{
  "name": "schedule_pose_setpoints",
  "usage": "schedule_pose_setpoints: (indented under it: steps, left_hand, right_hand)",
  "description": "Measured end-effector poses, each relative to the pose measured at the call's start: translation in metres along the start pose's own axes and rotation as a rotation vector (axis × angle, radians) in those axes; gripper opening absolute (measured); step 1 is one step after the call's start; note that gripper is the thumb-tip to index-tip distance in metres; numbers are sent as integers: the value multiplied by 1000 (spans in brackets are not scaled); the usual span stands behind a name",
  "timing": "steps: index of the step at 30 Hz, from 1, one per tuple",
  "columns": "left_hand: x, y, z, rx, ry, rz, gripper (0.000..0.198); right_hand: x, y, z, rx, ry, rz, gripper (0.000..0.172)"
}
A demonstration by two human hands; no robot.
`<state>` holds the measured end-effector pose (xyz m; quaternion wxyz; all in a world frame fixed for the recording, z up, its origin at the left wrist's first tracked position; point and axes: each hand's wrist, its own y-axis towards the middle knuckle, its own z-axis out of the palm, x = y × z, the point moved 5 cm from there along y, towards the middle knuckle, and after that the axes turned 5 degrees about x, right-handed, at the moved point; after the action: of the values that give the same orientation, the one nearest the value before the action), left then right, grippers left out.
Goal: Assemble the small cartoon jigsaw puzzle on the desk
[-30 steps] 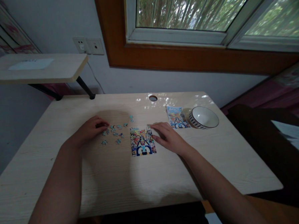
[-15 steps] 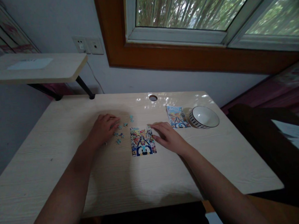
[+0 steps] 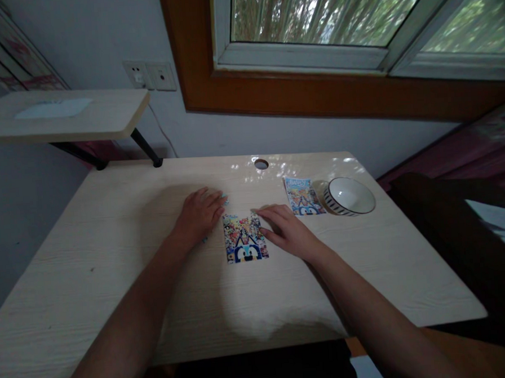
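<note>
A jigsaw puzzle (image 3: pixel 247 240) with a blue cartoon dog's face lies on the desk, its upper edge uneven. My left hand (image 3: pixel 200 215) is spread low over the loose puzzle pieces at its left, fingers stretched and apart. It hides most of them; one light-blue piece (image 3: pixel 225 199) peeks out by the fingertips and another piece (image 3: pixel 204 239) shows beside the thumb side. At the puzzle's upper right edge rests my right hand (image 3: pixel 286 228), its index finger and thumb apart, touching the corner area. Whether a small piece lies under that index fingertip is unclear.
A printed picture sheet (image 3: pixel 303 196) with the same dog lies behind my right hand. Beside it stands a white bowl (image 3: pixel 350 196) with a striped outside. A raised shelf (image 3: pixel 104 115) overhangs the desk's back left, and a cable hole (image 3: pixel 261 164) is at the back edge.
My left hand has moved right, from the left side of the loose pieces to over them, near the puzzle. My right hand has stayed at the puzzle's edge.
</note>
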<state>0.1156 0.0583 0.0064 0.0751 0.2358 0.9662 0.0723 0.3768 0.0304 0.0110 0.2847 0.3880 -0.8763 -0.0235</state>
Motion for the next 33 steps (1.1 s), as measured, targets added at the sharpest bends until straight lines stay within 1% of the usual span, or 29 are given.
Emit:
schedule_pose_setpoints:
  steps: [8,15,22,26,33]
  left_hand:
    - [7,0,-3,-17,-9,11,42]
    - [10,-3,-4,25,3,27,42]
    - [2,-2,-5,7,30,67,42]
    - [-2,-3,-9,14,28,91,36]
    - [11,-8,-14,-7,3,63,36]
  right_hand:
    - [-1,-2,0,-10,13,-6,55]
    - [0,-2,-1,-11,17,-1,53]
    - [0,-2,-2,-21,35,-10,52]
    - [-1,-2,-1,-22,38,-11,54]
    - [1,-1,-2,-15,40,-10,52]
